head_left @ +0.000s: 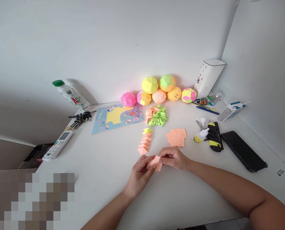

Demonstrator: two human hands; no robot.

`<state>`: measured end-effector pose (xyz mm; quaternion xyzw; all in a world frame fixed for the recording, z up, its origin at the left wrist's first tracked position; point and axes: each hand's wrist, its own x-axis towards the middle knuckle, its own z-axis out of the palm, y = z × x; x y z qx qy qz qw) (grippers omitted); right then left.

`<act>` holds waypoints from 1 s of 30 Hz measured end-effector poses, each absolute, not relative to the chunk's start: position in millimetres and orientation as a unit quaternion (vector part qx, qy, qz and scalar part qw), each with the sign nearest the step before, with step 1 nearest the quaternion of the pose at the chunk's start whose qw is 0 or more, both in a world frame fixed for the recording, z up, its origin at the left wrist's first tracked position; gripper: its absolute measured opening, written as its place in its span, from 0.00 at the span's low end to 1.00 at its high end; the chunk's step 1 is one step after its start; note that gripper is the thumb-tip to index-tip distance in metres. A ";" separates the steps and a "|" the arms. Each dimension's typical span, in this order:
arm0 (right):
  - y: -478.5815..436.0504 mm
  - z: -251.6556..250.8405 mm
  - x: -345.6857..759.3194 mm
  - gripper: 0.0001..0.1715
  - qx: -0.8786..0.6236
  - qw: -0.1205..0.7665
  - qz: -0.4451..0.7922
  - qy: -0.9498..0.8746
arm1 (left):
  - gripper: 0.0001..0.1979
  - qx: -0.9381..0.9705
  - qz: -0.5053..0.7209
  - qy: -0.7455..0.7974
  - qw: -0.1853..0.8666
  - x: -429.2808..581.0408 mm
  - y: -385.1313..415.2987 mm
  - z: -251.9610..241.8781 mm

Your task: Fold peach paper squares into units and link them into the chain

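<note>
Between my two hands, just above the white table, is a peach paper square (pixel 156 163) that looks partly folded. My left hand (pixel 140 172) pinches its left side with the thumb on top. At its upper right edge, the fingers of my right hand (pixel 173 158) are closed on the same paper. Beyond my left hand runs a row of folded peach paper pieces (pixel 144 143) with a yellow one (pixel 147 131) at the far end. A loose stack of flat peach paper squares (pixel 176 138) lies beyond my right hand.
Folded green pieces (pixel 158 116) form a heap behind the row. Colourful paper balls (pixel 159 95) stand along the wall. A blue picture board (pixel 118 118), remote (pixel 58 145), keys (pixel 81 118) and bottle (pixel 71 95) are left; glue (pixel 201 135), a cutter (pixel 214 140) and phone (pixel 244 150) are right.
</note>
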<state>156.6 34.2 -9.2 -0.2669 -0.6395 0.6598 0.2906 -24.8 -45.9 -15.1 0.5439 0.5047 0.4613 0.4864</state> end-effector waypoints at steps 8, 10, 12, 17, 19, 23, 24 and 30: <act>32.2 -15.7 156.6 0.15 -0.305 0.294 0.653 -0.628 | 0.14 0.616 0.384 0.561 0.398 -22.1 -46.1 -3.8; 32.0 -16.1 156.6 0.16 -0.315 0.290 0.656 -0.622 | 0.14 0.616 0.380 0.563 0.398 -21.4 -46.2 -2.9; 31.8 -16.0 156.4 0.16 -0.319 0.287 0.659 -0.618 | 0.14 0.616 0.379 0.561 0.402 -20.7 -46.4 -2.8; 32.3 -15.3 155.7 0.17 -0.315 0.273 0.666 -0.618 | 0.14 0.613 0.388 0.555 0.407 -19.9 -47.2 -3.7; 32.9 -15.1 155.8 0.17 -0.315 0.270 0.670 -0.616 | 0.14 0.612 0.390 0.553 0.410 -19.9 -47.5 -4.0; 34.1 -14.6 156.5 0.16 -0.313 0.266 0.677 -0.611 | 0.14 0.613 0.384 0.552 0.415 -19.5 -47.7 -4.4; 34.2 -14.4 156.6 0.16 -0.311 0.265 0.679 -0.609 | 0.14 0.615 0.382 0.551 0.414 -19.3 -47.7 -4.3; 34.1 -11.5 156.3 0.15 -0.312 0.260 0.696 -0.592 | 0.14 0.610 0.382 0.549 0.426 -18.3 -48.2 -3.0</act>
